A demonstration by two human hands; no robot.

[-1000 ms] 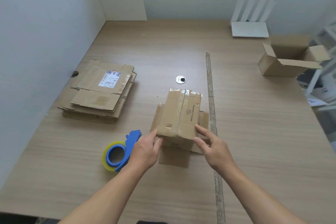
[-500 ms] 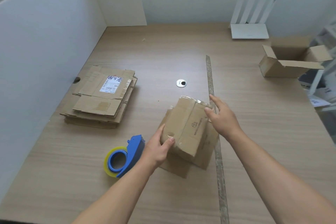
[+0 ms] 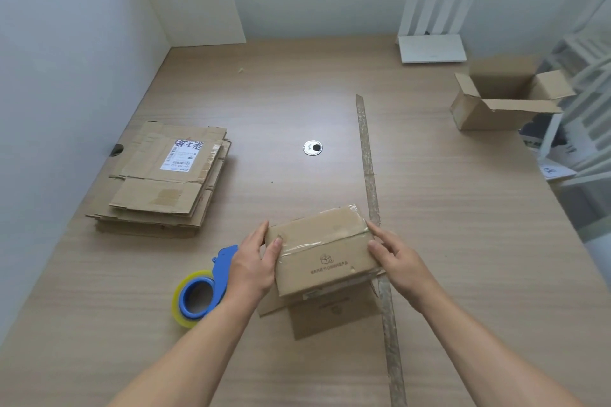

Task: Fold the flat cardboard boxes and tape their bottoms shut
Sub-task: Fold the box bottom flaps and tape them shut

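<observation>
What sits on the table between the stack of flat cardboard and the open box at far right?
In the head view, a round metal grommet and a long worn strip lie between the flat stack and the open box.

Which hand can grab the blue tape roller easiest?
Probably the left hand: the tape dispenser lies right beside its wrist, while the right hand holds the other side of the box, farther away.

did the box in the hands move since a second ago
Yes. The box has turned about a quarter turn: its taped seam now runs crosswise to the long strip, no longer alongside it.
</observation>
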